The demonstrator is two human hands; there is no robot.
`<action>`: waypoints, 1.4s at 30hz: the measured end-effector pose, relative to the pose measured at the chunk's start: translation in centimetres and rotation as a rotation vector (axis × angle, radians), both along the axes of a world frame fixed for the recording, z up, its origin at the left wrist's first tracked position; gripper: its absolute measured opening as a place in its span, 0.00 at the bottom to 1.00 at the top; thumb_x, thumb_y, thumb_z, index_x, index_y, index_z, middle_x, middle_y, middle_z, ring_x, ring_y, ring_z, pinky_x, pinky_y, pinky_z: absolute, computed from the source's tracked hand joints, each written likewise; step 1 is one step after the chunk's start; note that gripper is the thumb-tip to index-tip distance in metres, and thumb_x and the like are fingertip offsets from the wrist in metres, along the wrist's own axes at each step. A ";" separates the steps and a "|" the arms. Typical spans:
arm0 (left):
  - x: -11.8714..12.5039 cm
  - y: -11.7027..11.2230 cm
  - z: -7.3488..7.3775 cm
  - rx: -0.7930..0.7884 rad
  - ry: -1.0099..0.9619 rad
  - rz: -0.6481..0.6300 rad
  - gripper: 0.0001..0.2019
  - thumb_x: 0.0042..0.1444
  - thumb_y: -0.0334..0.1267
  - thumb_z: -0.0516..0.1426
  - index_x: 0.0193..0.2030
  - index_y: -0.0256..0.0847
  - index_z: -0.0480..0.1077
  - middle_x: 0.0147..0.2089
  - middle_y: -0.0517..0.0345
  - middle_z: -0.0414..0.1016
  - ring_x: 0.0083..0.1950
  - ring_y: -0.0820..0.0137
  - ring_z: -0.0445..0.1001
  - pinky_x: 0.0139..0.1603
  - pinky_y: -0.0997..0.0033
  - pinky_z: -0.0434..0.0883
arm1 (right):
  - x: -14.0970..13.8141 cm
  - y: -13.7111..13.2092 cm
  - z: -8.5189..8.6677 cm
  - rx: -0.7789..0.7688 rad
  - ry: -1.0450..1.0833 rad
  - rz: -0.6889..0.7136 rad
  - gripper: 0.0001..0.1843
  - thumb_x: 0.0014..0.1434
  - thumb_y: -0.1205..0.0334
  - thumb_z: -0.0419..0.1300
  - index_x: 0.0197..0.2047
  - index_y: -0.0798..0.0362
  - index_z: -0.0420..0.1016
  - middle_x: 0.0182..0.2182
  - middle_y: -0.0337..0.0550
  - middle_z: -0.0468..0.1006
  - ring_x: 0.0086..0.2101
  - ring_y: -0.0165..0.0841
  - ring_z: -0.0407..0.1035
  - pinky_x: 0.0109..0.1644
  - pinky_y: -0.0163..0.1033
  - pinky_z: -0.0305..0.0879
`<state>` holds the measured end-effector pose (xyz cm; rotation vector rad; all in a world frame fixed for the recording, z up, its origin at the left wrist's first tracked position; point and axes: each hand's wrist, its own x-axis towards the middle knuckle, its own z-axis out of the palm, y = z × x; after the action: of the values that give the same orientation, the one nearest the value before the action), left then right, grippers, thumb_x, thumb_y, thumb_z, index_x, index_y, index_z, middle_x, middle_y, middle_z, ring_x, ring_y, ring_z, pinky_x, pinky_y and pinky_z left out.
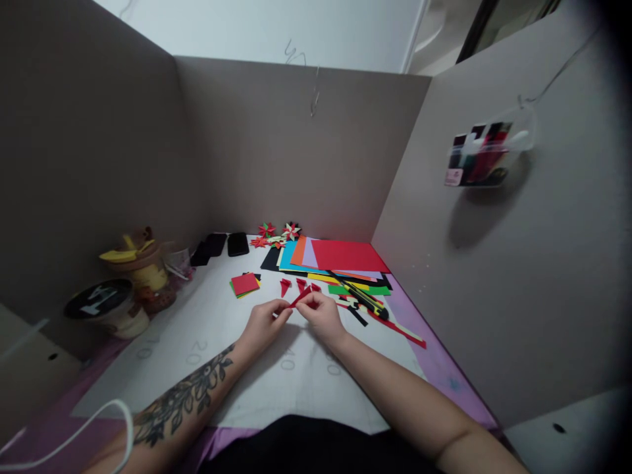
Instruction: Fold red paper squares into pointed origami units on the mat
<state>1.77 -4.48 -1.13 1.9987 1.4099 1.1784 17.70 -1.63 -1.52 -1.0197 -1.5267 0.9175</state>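
Between my two hands is a small folded piece of red paper (300,297), pinched from both sides above the white mat (237,382). My left hand (266,320) grips its left end with thumb and forefinger. On its right end, the fingers of my right hand (320,317) are closed. Just beyond my fingertips lie several folded red paper pieces (285,287). To the left of them sits a stack of small paper squares (245,284), red on top, with green and yellow edges showing beneath.
Large coloured sheets (345,255) lie at the back right, with a utility knife (363,299) and paper strips in front. Paper stars (291,230) and a black phone (237,244) are at the back. Pots (111,309) stand left; a clear container (486,155) hangs on the right wall.
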 end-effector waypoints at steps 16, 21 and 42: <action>0.3 0.2 -0.2 -0.164 -0.135 -0.014 0.13 0.54 0.43 0.52 0.33 0.38 0.74 0.29 0.57 0.77 0.30 0.69 0.73 0.30 0.74 0.67 | -0.3 -0.2 0.0 0.010 0.022 0.000 0.04 0.47 0.64 0.59 0.23 0.54 0.72 0.22 0.39 0.74 0.25 0.31 0.68 0.31 0.35 0.64; 0.3 0.3 -0.1 -0.205 -0.183 -0.006 0.13 0.52 0.43 0.53 0.30 0.37 0.74 0.27 0.57 0.76 0.28 0.70 0.72 0.28 0.75 0.66 | -0.4 -0.3 0.1 0.010 0.006 -0.015 0.04 0.47 0.65 0.58 0.22 0.54 0.71 0.21 0.39 0.74 0.25 0.31 0.67 0.31 0.35 0.64; 0.4 0.5 -0.2 -0.152 -0.125 -0.013 0.10 0.51 0.41 0.52 0.25 0.37 0.67 0.24 0.62 0.68 0.27 0.73 0.64 0.29 0.76 0.62 | -1.2 0.1 -1.7 -0.084 0.151 0.005 0.21 0.46 0.66 0.59 0.43 0.50 0.56 0.26 0.35 0.74 0.26 0.32 0.70 0.32 0.36 0.64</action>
<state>2.14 -3.93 -1.37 1.7968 1.3789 1.1340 16.54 -1.55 -3.23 -0.9831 -1.3753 1.0455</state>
